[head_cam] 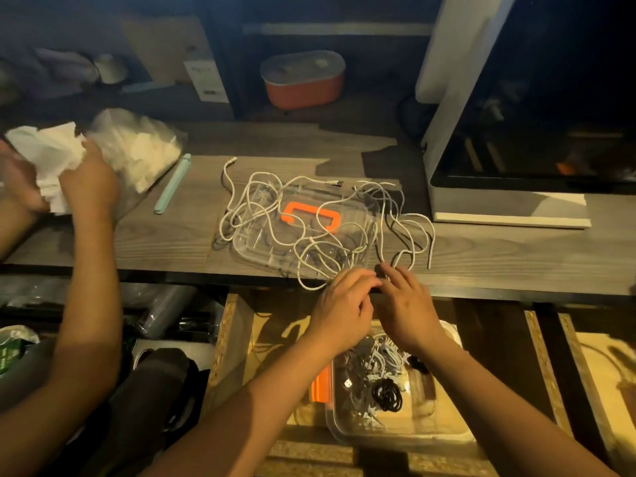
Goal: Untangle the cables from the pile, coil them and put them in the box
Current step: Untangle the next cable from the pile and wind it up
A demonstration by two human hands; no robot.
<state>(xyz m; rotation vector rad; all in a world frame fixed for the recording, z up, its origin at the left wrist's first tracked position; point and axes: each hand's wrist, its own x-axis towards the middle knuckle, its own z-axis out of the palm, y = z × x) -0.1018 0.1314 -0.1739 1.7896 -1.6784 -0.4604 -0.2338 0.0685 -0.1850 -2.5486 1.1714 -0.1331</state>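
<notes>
Front edge of the desk (499, 249): cable pile (311, 239) nowhere near sorted yet

Sprawled white and dark over a clear lid (247, 243) with an orange handle (331, 223). Left hand (344, 304) pinching a white cable (306, 286) with curled fingers (358, 278); right hand (409, 304) just beside, fingers stretched onto the strands, can't tell if gripping. Down below, box (344, 438) already holding a few coils (387, 395), one black. Some done, bulk left to untangle.

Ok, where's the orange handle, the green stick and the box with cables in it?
orange handle (289, 210): head view, its left corner.
green stick (172, 184): head view, the middle of it.
box (395, 432): head view, its near wall, below the desk.
</notes>
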